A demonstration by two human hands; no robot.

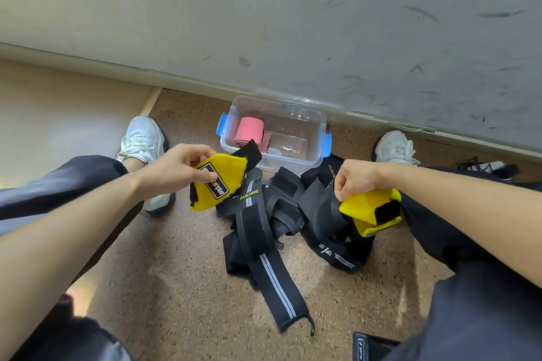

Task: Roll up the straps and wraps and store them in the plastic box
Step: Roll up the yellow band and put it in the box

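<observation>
Your left hand (176, 168) pinched a fuzzy yellow wrap (227, 177) between the thumb and curled fingers. The wrap fanned out in a rough wedge, with a black label patch on its face and a black hook-strip tail pointing toward the far side. Your right hand (356, 177) was fisted, knuckles up, gripping the top of a second wrap (366, 205), also yellow and fuzzy, folded into a blocky bundle with a black patch in its fold. Both bare forearms reached in from the near corners, and the hands were well apart.

Between and below them lay a tangled pile of straps (264, 228): black woven bands, some with a grey stripe and matte hook patches. One long strap trailed toward you. Just beyond the pile, by the far wall (293, 23), stood the box (318, 123), clear, rectangular and lidless, with blue latches at its left and right ends. A pink roll (249, 129) lay in its left part. The floor (176, 272) was speckled brown.
</observation>
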